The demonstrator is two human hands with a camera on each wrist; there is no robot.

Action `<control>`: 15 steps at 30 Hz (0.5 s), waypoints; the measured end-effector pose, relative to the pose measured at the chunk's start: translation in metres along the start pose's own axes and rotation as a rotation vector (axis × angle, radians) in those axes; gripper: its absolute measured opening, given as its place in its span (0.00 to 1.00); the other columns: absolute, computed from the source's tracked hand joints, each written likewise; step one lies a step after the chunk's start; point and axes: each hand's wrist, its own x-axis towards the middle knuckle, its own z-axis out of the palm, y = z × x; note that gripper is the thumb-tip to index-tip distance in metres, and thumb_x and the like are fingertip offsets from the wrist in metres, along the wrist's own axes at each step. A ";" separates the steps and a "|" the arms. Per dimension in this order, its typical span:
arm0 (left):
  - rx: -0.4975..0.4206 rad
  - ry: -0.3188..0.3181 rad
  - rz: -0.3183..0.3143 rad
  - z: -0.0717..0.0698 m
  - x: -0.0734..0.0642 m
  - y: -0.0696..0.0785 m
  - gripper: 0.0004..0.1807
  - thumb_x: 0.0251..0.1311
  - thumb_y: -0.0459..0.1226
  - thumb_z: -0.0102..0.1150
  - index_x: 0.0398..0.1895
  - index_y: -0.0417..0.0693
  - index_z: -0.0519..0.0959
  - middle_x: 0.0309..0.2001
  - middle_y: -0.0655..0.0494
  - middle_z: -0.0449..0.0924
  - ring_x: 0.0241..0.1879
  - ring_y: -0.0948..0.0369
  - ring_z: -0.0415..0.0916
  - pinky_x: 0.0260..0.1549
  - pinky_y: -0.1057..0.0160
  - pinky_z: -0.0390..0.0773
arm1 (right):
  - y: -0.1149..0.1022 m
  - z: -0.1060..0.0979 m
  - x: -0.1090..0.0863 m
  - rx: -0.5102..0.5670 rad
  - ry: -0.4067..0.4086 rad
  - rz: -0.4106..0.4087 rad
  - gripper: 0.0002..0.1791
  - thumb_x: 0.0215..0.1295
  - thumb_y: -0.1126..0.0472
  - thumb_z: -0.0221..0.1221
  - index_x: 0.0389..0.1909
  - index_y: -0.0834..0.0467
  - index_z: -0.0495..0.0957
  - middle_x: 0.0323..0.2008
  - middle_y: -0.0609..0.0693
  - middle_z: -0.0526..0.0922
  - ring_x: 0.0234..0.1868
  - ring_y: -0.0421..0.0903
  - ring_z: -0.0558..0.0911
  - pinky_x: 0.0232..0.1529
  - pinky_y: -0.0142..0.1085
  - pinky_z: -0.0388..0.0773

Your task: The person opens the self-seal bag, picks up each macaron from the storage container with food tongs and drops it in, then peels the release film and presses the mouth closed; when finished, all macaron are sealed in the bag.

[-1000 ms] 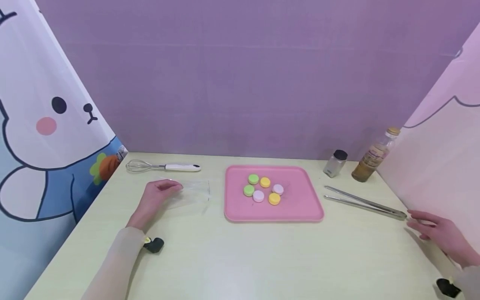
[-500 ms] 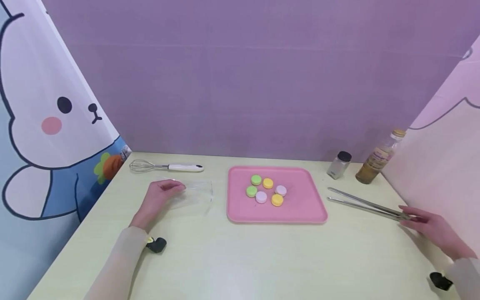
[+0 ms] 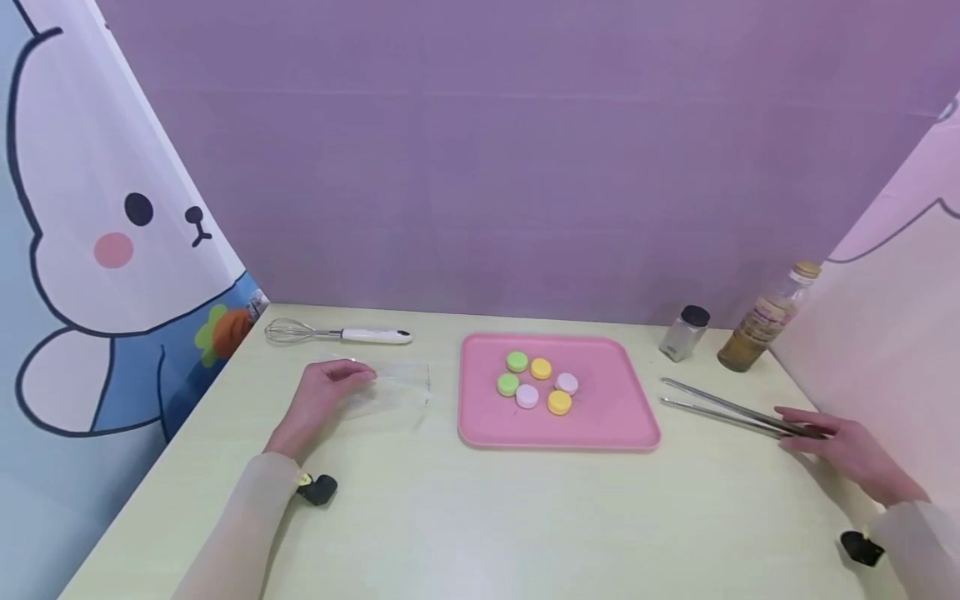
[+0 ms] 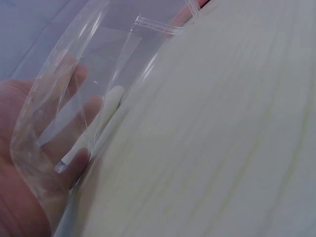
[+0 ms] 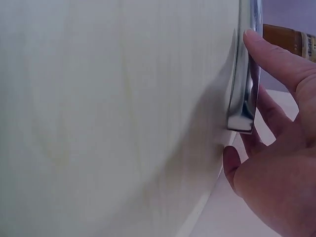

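My left hand (image 3: 324, 398) pinches the edge of a clear plastic bag (image 3: 405, 385) that lies on the table. In the left wrist view the transparent bag (image 4: 126, 54) spreads in front of the fingers, and its printed sealing strip shows at the top. At the right, a pair of metal tongs (image 3: 731, 408) points toward the tray, its tips spread a little apart. My right hand (image 3: 855, 454) has its thumb and fingers on either side of the joined end. The right wrist view shows the thumb against the shiny tongs (image 5: 242, 94); part of the other fingers is hidden behind the metal.
A pink tray (image 3: 615, 425) with several green, yellow and lilac macarons (image 3: 541, 368) stands mid-table. Behind the bag lies a whisk (image 3: 367, 335). A black-capped jar (image 3: 684, 333) and a corked bottle (image 3: 761, 325) stand at the back right, near the wall.
My right hand has moved left, from the end of the tongs onto them, and now grips them. The left hand keeps its hold on the bag. The head view has shifted slightly.
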 end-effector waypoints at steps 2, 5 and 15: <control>0.002 0.000 -0.002 0.000 0.000 0.001 0.18 0.64 0.45 0.69 0.48 0.41 0.86 0.46 0.50 0.87 0.49 0.62 0.77 0.49 0.68 0.74 | -0.001 0.001 0.001 0.018 0.007 -0.025 0.32 0.67 0.50 0.67 0.67 0.61 0.75 0.57 0.26 0.74 0.51 0.15 0.62 0.44 0.20 0.60; 0.003 0.003 0.002 0.000 0.000 0.001 0.20 0.62 0.48 0.70 0.48 0.42 0.87 0.46 0.51 0.87 0.50 0.60 0.77 0.50 0.67 0.74 | -0.002 0.002 0.002 0.046 0.018 -0.065 0.30 0.66 0.53 0.68 0.65 0.61 0.76 0.53 0.18 0.71 0.51 0.12 0.62 0.42 0.16 0.59; -0.006 -0.002 -0.008 0.000 -0.002 0.001 0.20 0.63 0.47 0.70 0.49 0.42 0.86 0.46 0.51 0.87 0.50 0.59 0.77 0.49 0.68 0.75 | -0.017 0.003 0.007 -0.022 -0.024 -0.043 0.30 0.66 0.49 0.67 0.66 0.57 0.77 0.60 0.43 0.79 0.51 0.16 0.63 0.42 0.21 0.63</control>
